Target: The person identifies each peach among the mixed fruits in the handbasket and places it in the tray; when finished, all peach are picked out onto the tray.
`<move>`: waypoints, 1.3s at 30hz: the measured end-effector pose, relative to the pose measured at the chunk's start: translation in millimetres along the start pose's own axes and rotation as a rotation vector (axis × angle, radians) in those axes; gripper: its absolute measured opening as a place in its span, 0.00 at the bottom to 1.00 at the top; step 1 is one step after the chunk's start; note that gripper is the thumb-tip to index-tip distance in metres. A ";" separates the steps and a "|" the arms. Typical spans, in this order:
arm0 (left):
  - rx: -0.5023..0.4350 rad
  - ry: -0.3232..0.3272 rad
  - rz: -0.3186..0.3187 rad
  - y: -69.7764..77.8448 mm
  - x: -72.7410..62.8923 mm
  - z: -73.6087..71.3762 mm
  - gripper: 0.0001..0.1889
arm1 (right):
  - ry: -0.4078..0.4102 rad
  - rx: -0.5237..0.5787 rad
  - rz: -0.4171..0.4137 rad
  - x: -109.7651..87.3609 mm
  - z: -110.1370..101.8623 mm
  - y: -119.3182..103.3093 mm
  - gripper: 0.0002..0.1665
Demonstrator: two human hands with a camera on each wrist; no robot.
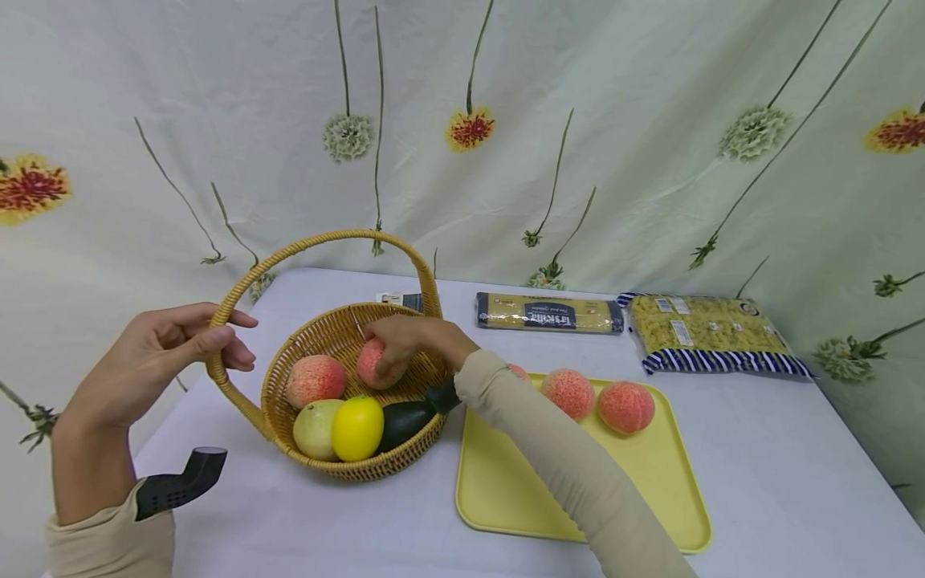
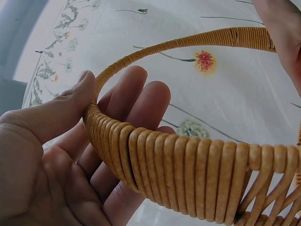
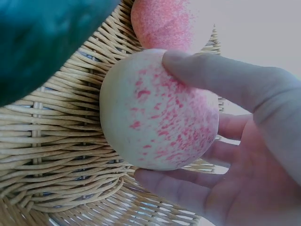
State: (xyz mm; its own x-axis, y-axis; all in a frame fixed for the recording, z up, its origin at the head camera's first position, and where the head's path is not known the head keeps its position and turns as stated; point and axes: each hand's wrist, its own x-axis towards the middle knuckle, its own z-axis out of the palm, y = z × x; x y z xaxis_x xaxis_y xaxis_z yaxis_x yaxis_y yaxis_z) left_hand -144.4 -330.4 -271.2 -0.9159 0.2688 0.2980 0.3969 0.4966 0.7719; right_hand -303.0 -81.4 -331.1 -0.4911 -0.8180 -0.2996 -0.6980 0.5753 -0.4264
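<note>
A round wicker basket (image 1: 357, 474) with a tall arched handle (image 1: 318, 241) stands on the white cloth. My left hand (image 1: 159, 353) holds the handle's left side between thumb and fingers, as the left wrist view shows close up. Inside the basket my right hand (image 1: 408, 337) grips a pink-speckled peach (image 3: 150, 113), thumb on one side and fingers on the other. Another peach (image 1: 316, 382) lies to its left. In front are a pale green round fruit (image 1: 315, 429), a yellow fruit (image 1: 357, 429) and a dark eggplant (image 1: 405, 424).
Right of the basket lies a yellow tray (image 1: 506, 498) with peaches (image 1: 627, 407) along its back, partly covered by my right sleeve. Behind it are a spaghetti pack (image 1: 549, 313) and a larger pasta bag (image 1: 708, 329). A flower-patterned curtain (image 1: 636, 120) hangs behind the table.
</note>
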 end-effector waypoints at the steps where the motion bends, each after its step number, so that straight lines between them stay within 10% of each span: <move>1: -0.005 0.000 0.002 -0.5 0.1 0.0 0.12 | 0.006 0.005 -0.005 -0.2 -0.4 0.8 0.34; 39: 0.011 0.016 -0.009 -3.5 -0.1 -0.7 0.12 | 0.101 0.292 -0.175 -17.6 -2.6 6.9 0.36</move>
State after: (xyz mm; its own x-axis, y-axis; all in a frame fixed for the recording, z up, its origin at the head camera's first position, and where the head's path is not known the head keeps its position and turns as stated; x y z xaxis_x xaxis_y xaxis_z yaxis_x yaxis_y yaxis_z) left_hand -145.8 -332.7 -273.5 -0.9201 0.2514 0.3004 0.3896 0.5081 0.7682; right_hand -300.5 -63.1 -326.5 -0.4367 -0.8914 -0.1208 -0.6047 0.3904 -0.6942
